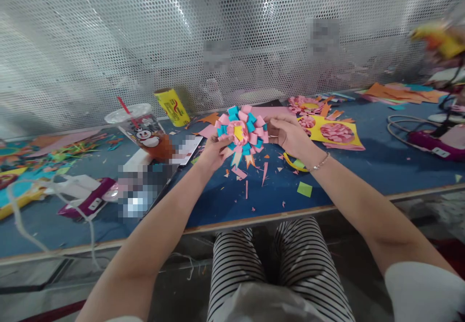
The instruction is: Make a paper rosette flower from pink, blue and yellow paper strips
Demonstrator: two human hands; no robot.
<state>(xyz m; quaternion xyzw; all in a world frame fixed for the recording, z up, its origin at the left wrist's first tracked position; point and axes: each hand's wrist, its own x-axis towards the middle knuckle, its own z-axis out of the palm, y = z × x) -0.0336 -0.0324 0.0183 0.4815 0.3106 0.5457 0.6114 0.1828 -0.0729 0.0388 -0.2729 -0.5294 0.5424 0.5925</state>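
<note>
A paper rosette (242,133) of pink and blue loops, with a yellow centre and two short ribbon tails, is held up over the blue table. My left hand (215,151) pinches its lower left side, thumb on the front. At the opposite edge, my right hand (285,133) has its fingers closed against the loops; the fingertips are partly hidden. Beyond that hand lies a yellow sheet (317,124) with pink paper flowers. A yellow ring-shaped item (295,163) rests under my right wrist, partly covered.
A lidded plastic cup (148,133) with a red straw stands left, before a yellow tube (172,107). Purple glue guns (89,198) with cords lie at both sides. Paper scraps (304,189) litter the table. A perforated metal panel (232,31) rises behind.
</note>
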